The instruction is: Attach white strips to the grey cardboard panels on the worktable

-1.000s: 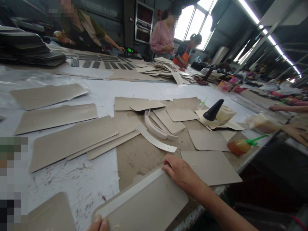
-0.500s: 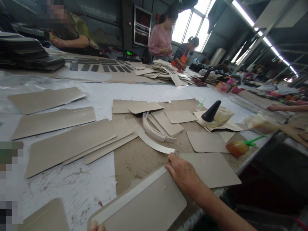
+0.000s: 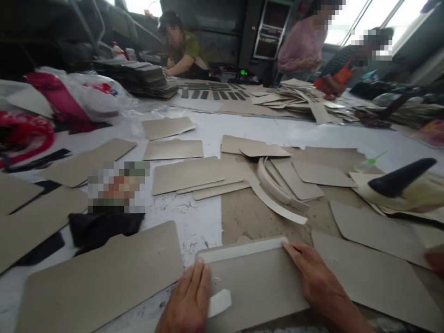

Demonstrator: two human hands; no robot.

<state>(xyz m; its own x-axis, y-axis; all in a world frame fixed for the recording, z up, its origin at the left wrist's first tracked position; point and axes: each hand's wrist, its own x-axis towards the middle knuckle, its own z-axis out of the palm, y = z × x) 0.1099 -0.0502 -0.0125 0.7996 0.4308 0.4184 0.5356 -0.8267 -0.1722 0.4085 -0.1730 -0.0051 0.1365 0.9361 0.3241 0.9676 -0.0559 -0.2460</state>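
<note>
A beige-grey board [image 3: 260, 282] lies in front of me, a pale strip [image 3: 243, 250] along its far edge. My left hand [image 3: 189, 296] has its fingers stretched out flat at the strip's left end; its thumb is hidden. From beneath that hand a short white piece [image 3: 220, 301] sticks out over the board. At the other end, my right hand [image 3: 317, 277] closes on the board's far right corner, fingertips touching the strip. Beyond the board lie a loose curved strip [image 3: 280, 210] and a bundle of curved strips [image 3: 274, 182].
Similar boards lie to the left [image 3: 107, 277], right [image 3: 374, 273] and beyond [image 3: 187, 173]. A black cone-shaped object [image 3: 402, 178] stands at right. Plastic bags [image 3: 93, 92] and a black cloth-like item [image 3: 104, 229] are at left. Several people work across the table.
The view has swung left, bringing in bags and more boards. My left hand has come fully into view on the strip's left end, with the short white piece. My right hand stays at the right corner.
</note>
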